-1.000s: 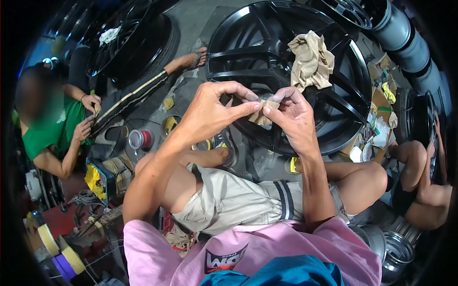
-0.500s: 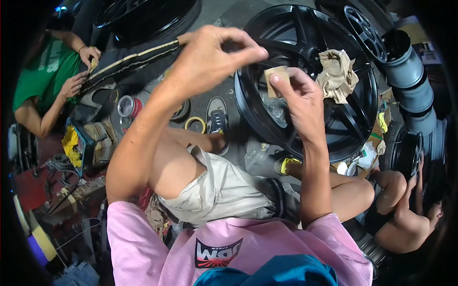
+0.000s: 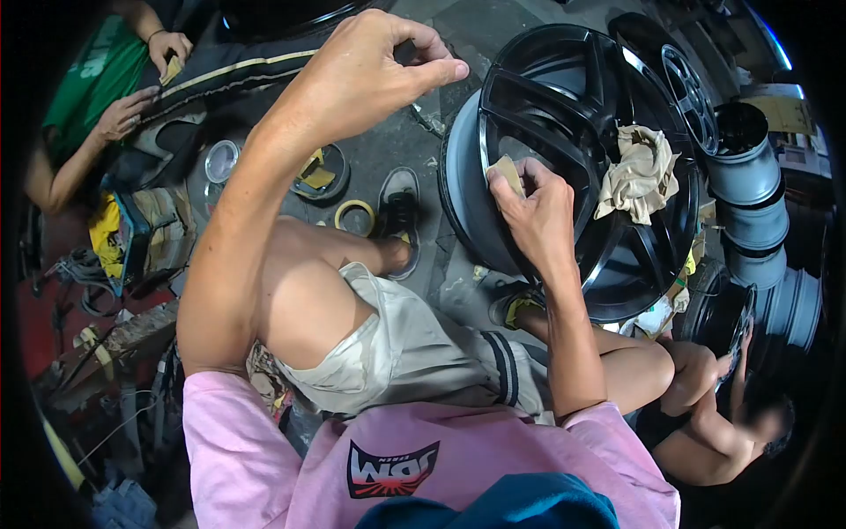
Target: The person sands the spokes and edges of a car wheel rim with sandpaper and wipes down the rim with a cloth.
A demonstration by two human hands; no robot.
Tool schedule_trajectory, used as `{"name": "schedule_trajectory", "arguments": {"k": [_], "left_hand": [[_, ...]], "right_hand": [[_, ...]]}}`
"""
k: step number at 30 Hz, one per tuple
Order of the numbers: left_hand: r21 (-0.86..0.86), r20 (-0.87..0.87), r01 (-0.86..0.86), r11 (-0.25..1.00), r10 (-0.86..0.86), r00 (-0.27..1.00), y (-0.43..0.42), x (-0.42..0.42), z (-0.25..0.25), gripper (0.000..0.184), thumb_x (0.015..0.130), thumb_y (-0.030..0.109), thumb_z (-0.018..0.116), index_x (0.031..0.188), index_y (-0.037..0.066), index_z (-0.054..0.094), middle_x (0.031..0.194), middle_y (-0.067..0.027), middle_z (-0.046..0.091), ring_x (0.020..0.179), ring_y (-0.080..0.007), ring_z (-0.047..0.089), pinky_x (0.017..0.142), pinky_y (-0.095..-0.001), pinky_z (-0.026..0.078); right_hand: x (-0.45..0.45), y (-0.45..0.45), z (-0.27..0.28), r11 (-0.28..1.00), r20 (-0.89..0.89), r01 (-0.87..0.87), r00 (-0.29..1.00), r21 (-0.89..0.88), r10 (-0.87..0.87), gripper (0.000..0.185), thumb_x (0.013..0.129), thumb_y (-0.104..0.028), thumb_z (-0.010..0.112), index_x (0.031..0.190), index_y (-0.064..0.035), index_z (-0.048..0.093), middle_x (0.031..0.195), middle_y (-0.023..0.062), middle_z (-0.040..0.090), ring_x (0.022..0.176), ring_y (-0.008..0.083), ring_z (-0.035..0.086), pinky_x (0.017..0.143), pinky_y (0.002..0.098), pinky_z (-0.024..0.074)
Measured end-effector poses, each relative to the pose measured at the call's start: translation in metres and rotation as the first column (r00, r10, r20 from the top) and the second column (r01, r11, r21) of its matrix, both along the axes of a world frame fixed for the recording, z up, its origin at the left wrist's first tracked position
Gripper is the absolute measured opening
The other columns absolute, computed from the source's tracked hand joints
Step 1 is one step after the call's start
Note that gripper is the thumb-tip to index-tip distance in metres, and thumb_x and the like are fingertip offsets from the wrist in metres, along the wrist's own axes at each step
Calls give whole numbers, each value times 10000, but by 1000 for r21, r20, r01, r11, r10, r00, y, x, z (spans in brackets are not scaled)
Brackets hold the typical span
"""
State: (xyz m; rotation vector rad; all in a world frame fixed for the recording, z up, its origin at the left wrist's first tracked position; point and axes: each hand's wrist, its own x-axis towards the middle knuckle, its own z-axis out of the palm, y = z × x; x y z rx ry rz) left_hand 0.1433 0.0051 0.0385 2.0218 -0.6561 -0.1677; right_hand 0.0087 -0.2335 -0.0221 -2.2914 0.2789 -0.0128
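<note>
My right hand (image 3: 539, 207) is closed on a folded tan piece of sandpaper (image 3: 505, 174). The sandpaper is at the near-left lip of a black multi-spoke wheel rim (image 3: 538, 115); I cannot tell whether it touches. My left hand (image 3: 383, 57) is raised to the left of the rim, apart from it in view. Its thumb and fingertips come together in a pinch, and whatever is between them, if anything, is hidden. A crumpled beige cloth (image 3: 639, 176) lies over the rim's centre and spokes.
At left, a person in green holds sandpaper (image 3: 171, 70) against a dark curved rim (image 3: 238, 81). Masking tape (image 3: 355, 218) lies by my shoe (image 3: 400, 207). Stacked grey rims (image 3: 749, 185) stand at right, near another person (image 3: 718, 436) low beside a wheel.
My right hand with the sandpaper has moved down and left, to the rim's lip. My left hand has shifted up and left in view. The rim shows more of its grey barrel.
</note>
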Motion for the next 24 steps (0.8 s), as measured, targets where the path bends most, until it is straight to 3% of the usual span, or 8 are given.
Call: {"name": "schedule_trajectory", "arguments": {"k": [4,7,11,24], "left_hand": [[-22,-37,-18,1000,17,999,-3,-4,1,320,1014,283,835,1023,-36,823,1285,-152,822,786,-103,650,774,-297,560],[74,-4,-3,997,3,1000,-3,-5,3,320,1015,276,832,1029,-44,817,1349,-178,796,833,-122,680,787,-311,576],[100,-42,8,995,-4,999,0,-9,5,319,1021,264,824,1004,-54,804,1483,-215,720,995,-175,729,853,-316,585],[137,-66,19,990,-10,998,-3,-14,5,324,1001,268,836,973,-54,800,1491,-249,693,1066,-189,744,799,-327,571]], "right_hand": [[1,13,-4,998,31,58,998,4,-58,309,939,-211,787,947,94,743,720,183,707,650,194,683,689,379,560],[-6,19,-5,994,93,107,990,21,-108,307,947,-206,790,954,97,741,714,172,704,635,181,669,671,361,554],[-10,23,-13,987,100,155,982,37,-158,303,953,-200,816,970,94,744,703,164,701,618,175,658,653,337,544],[1,27,-22,987,203,162,966,-4,-158,271,915,-179,828,902,71,726,698,156,703,612,227,681,652,376,557]]}}
